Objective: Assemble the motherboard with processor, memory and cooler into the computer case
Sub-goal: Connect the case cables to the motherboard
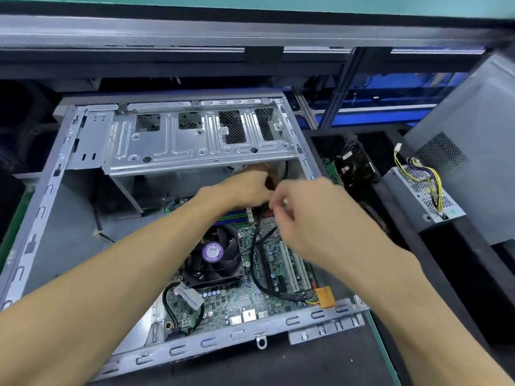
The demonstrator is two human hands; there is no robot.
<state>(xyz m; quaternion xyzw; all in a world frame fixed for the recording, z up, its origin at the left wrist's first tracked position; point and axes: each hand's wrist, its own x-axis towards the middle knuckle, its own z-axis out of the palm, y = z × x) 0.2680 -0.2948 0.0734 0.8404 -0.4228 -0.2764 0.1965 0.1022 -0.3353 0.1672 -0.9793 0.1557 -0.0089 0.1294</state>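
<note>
Here, case: I see the open computer case [41,196] lying on its side on the bench, its silver drive cage [195,140] spanning the far end.
Left hand: my left hand [245,188] reaches in under the cage's near edge, fingers curled down at the board's far end; what they close on is hidden from me, so I cannot tell the grip.
Motherboard: the green motherboard [237,299] sits inside the case, on its floor, toward the near right part.
Cooler: the black cooler fan [213,257] with a purple round label is mounted on the board, just below my left wrist.
Cable: a black cable [255,263] runs from an orange connector [326,296] at the board's near right corner up toward both hands.
Right hand: my right hand [312,218] has its fingertips pinched narrowly, beside the left hand, over the cable's upper end; blur keeps me from seeing whether it truly holds it.
Outside, right: a metal power supply [420,190] with yellow and purple wires sits apart from the case.
</note>
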